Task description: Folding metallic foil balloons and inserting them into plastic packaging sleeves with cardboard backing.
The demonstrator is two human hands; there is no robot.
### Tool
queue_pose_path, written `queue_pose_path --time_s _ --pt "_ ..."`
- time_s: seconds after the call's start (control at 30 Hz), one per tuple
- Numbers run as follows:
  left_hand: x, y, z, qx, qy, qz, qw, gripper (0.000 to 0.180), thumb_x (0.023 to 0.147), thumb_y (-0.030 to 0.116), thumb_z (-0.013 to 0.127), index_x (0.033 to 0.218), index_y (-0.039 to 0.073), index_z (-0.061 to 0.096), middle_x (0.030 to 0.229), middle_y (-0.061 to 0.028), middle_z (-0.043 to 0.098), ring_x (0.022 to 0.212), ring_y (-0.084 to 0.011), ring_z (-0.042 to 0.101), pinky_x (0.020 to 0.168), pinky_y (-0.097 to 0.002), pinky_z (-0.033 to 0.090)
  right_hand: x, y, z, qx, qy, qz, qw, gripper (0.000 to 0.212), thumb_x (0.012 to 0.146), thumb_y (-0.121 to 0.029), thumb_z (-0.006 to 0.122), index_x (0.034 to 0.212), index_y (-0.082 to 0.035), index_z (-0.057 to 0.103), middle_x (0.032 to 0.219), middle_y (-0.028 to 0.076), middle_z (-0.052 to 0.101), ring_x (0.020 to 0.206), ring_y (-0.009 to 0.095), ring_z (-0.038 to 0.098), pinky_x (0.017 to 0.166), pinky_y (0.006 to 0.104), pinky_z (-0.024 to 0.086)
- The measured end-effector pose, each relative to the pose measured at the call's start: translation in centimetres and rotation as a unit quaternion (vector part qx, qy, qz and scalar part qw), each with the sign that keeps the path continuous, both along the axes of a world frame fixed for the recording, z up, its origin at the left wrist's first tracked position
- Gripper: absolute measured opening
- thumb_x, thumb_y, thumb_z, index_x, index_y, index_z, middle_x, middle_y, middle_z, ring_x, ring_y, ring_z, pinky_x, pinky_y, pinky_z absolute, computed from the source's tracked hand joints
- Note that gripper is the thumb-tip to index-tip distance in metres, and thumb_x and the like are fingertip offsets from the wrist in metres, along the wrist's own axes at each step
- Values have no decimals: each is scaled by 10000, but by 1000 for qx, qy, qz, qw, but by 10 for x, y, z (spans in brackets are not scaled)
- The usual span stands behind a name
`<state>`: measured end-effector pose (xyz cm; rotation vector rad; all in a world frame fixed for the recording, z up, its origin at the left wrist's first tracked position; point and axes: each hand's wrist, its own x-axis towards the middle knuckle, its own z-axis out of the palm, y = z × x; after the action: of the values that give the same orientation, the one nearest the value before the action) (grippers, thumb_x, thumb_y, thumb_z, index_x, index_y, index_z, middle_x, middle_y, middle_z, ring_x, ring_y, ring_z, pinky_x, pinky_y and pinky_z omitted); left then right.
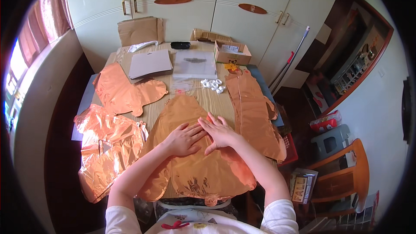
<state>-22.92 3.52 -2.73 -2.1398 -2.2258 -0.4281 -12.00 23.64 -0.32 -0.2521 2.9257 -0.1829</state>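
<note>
Now, left hand [185, 140]: palm down on the middle foil [190, 169], gripping nothing, fingers close together.
Right hand [220, 133]: also palm down, gripping nothing, fingers parted.
Middle foil: on the table's [219, 104] near side; flattening looks partly done, wrinkles showing low down.
Right-side foil [252, 119]: flat, seemingly done.
Lower-left foil [113, 145]: crumpled, probably left to flatten.

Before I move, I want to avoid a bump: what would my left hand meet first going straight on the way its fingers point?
Most likely the right hand, just ahead of the left hand on the orange foil; whether they touch is unclear.
</note>
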Motion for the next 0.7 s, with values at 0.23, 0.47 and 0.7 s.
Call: queue_pose_path --time_s 0.23,0.47,0.7 --pt "-4 -4 -5 -45 46 1 998 717 920 521 462 1470 67 393 1543 -124 367 1443 -254 316 1175 -498 217 46 -28 14 58 18 49 997 1008 802 -648 614 1534 -68 235 1601 97 241 1498 316 132 1193 540 120" --pt "-3 0 -5 -8 21 -15 1000 781 871 557 508 1462 59 399 1540 -109 375 1429 -287 341 1153 -524 242 146 -60 -22 -7 79 19 997 708 954 -505 509 1498 -83 343 1582 85 295 1462 267 267 1182 527 177" --pt "-4 -3 0 -16 16 -24 999 944 789 657 560 1473 34 370 1549 -111 360 1443 -293 313 1165 -518 218 241 -60 -4 -8 107 -196 975 667 920 -445 608 1426 -47 436 1496 150 418 1399 332 369 1132 509 284"
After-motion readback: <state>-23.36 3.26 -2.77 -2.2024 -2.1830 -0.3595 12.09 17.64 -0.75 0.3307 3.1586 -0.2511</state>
